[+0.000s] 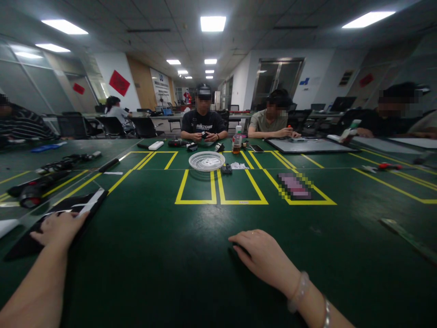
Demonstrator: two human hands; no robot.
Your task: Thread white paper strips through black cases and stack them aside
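On the left, my left hand (61,227) lies with its fingers spread on a flat black object (25,234). A pale strip (90,203) runs along that object's upper right side, and my fingertips touch its near end. What the black object is I cannot make out. My right hand (257,250) rests palm down low over the green tabletop (153,255), fingers reaching left and slightly bent, with the thumb below them. Nothing shows in its grasp, though the palm is hidden.
Ahead stand a white plastic basket (206,161), a small black part (226,169) and a bottle (236,142). A pixelated pink object (295,186) lies within yellow tape. Black tools (37,187) lie left, a red-handled tool (389,166) right. Several people sit across the table.
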